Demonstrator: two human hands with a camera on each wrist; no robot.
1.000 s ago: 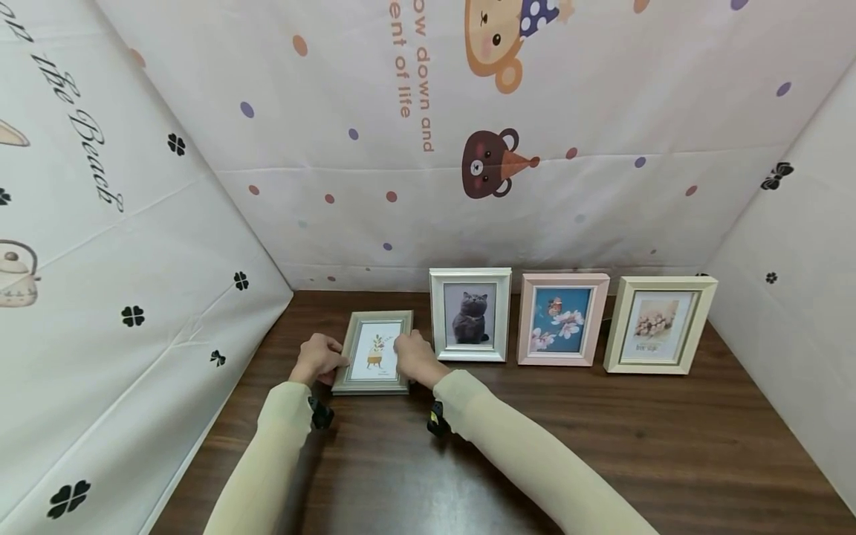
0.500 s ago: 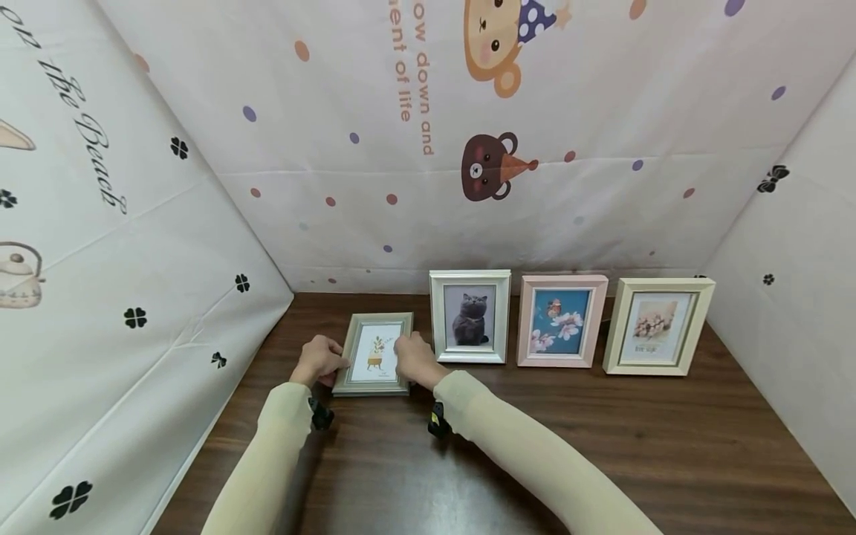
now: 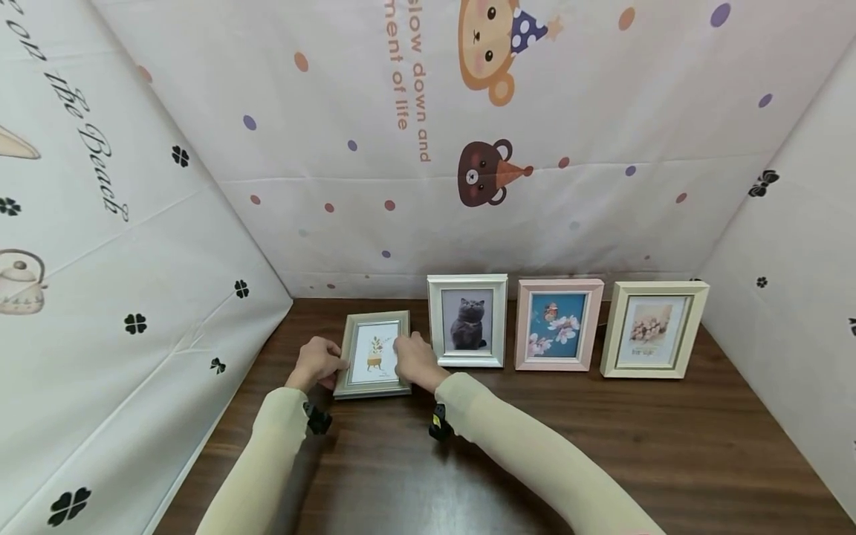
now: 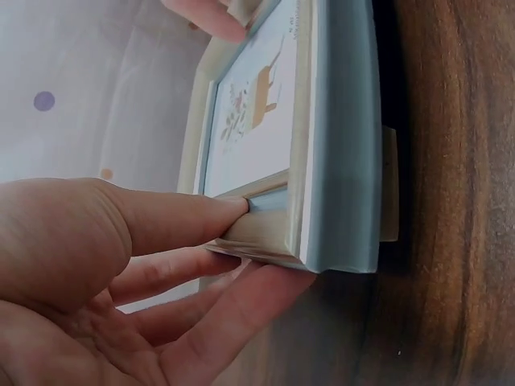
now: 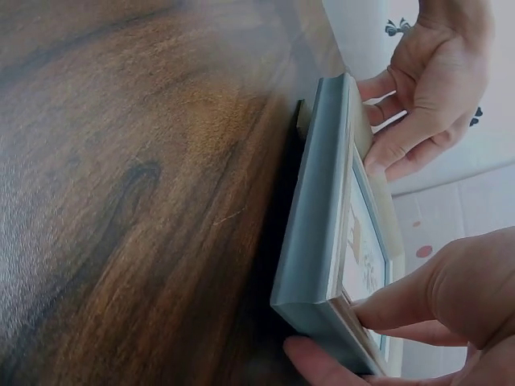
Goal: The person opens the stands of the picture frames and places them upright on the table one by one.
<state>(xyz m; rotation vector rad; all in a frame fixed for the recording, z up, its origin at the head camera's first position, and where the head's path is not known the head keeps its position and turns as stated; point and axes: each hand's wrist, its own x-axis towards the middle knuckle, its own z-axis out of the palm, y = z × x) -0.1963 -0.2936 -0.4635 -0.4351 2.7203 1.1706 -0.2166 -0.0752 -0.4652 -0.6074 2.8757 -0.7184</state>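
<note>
A grey-green picture frame (image 3: 374, 388) with a drawing of a potted plant lies tilted back at the left of the table, face up. My left hand (image 3: 317, 364) grips its left side, thumb on the front border and fingers round the outer edge in the left wrist view (image 4: 185, 265). The right hand (image 3: 416, 360) pinches the opposite side, thumb on the face (image 5: 402, 301). Beneath the picture frame, a thin piece like a stand (image 4: 390, 185) sticks out behind its back, and a dark gap shows over the wood in the right wrist view.
Right of it stand three more picture frames in a row: a silver-white one with a grey cat (image 3: 501, 327), a pink one with blossoms (image 3: 524, 327), and a cream one with flowers (image 3: 610, 338). Printed cloth walls (image 3: 321, 245) enclose the brown wooden table (image 3: 535, 431).
The far edge of the held picture frame has risen slightly and its tilt has changed a little. Both hands keep their grip. The head view has shifted slightly.
</note>
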